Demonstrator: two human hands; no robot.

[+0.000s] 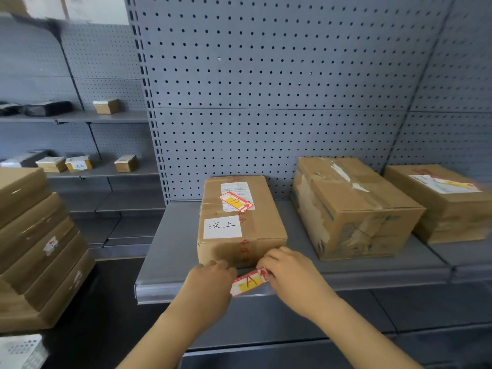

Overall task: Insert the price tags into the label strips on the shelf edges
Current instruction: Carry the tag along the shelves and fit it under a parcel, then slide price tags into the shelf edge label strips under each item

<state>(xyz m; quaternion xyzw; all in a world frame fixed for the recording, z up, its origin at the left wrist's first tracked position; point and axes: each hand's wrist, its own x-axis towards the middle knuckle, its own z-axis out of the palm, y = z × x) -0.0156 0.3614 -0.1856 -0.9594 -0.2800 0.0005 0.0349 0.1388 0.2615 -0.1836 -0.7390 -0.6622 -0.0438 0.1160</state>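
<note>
Progress looks partial: both hands hold a red-and-white paper price tag with a yellow panel and a red "A" (249,282) at the clear plastic label strip on the grey metal shelf's front edge (186,291), the tag tilted and seemingly not seated. The left hand (213,275) pinches its left end, the right hand (288,272) its right end, fingers curled. No other tag shows in the strip, so most remains. Behind stands a taped brown cardboard box with a white handwritten label (239,222); it is sealed, contents unseen.
</note>
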